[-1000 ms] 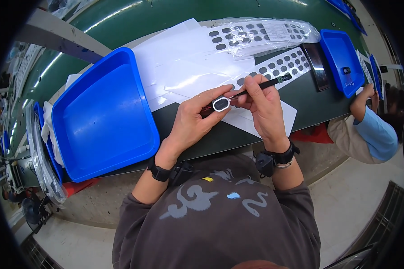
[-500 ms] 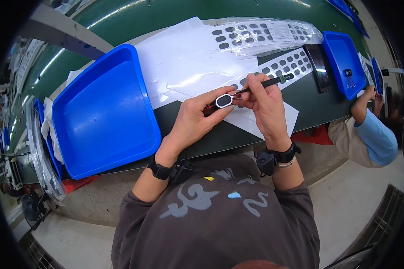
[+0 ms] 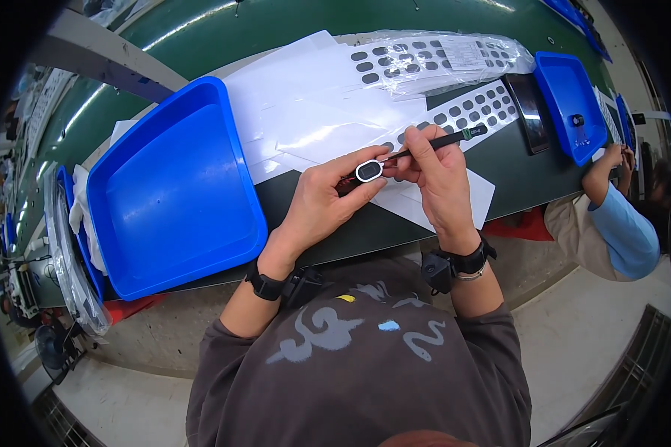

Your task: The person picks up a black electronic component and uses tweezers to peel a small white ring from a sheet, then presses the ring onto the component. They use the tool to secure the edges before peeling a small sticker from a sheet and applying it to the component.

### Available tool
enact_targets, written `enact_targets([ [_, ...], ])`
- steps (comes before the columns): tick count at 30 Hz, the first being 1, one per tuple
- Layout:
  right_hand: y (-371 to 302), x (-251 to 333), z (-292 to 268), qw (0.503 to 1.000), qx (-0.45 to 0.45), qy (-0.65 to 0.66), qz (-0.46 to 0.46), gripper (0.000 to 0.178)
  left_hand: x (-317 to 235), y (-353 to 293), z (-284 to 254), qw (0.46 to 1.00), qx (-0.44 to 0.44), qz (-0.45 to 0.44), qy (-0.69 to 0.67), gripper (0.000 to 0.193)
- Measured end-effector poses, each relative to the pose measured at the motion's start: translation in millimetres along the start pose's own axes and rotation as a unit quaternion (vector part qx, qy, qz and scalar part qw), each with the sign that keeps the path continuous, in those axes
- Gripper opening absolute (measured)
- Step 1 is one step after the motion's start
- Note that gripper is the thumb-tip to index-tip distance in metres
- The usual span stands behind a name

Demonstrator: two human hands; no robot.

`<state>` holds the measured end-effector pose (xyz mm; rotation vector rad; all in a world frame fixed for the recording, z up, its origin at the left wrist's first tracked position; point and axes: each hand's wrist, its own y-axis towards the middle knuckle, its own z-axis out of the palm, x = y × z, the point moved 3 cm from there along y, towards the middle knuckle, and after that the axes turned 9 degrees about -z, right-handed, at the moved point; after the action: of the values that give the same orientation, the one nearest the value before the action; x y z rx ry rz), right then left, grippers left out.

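My left hand (image 3: 324, 192) pinches a small oval speaker (image 3: 369, 171) between thumb and fingers. The part has a white rim and a dark middle, and thin dark red and black wires show at its left side, under the fingers. In my right hand (image 3: 446, 182) are slim black tweezers (image 3: 457, 137) with a green band, their back end pointing right and away. The tips reach the speaker's upper right edge; the fingers partly hide them, and whether they grip anything is too small to tell. Both hands are above the near part of the dark green table (image 3: 306, 232).
A large blue tray (image 3: 175, 194) stands at left. White sheets (image 3: 313, 112), a sheet of dark rounded pads (image 3: 466, 112) and plastic-wrapped pad sheets (image 3: 417, 59) lie beyond my hands. At right are a dark phone-like slab (image 3: 528, 115), a smaller blue tray (image 3: 566, 89) and a co-worker's arm (image 3: 611, 201).
The back end of the tweezers has swung slightly, and my right fingers have shifted a little to the left. The speaker has moved very slightly left and nearer in my left hand.
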<state>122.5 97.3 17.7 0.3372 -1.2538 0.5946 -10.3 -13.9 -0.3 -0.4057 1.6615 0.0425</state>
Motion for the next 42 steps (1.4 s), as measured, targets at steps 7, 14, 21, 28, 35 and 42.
enact_targets([
  [7, -0.4, -1.0, -0.1, 1.000, -0.009, -0.007, -0.004, 0.021, -5.1, -1.8, -0.9, 1.000, -0.003, 0.012, -0.006, 0.043],
  [14, -1.3, -0.2, 0.0, 1.000, -0.006, -0.008, -0.006, 0.022, -6.3, -1.9, -0.9, 1.000, 0.003, 0.008, -0.004, 0.042],
  [21, -9.8, 3.4, -1.6, 0.969, 0.032, -0.180, -0.165, 0.017, -5.9, -2.5, -3.1, 1.000, 0.003, -0.016, 0.012, 0.040],
  [28, -24.9, 13.1, -6.0, 0.877, 0.059, -0.292, -0.376, 0.016, -6.6, -2.0, -2.3, 1.000, -0.003, 0.014, -0.005, 0.038],
  [35, -26.9, 24.4, 22.3, 0.771, 0.232, -0.402, -0.435, 0.026, 3.2, -0.3, -4.8, 0.998, -0.025, 0.058, 0.010, 0.038],
  [42, -17.6, 26.7, 17.3, 0.791, 0.209, -0.408, -0.405, 0.033, -1.9, -0.8, -4.7, 0.999, -0.012, -0.005, 0.042, 0.042],
])
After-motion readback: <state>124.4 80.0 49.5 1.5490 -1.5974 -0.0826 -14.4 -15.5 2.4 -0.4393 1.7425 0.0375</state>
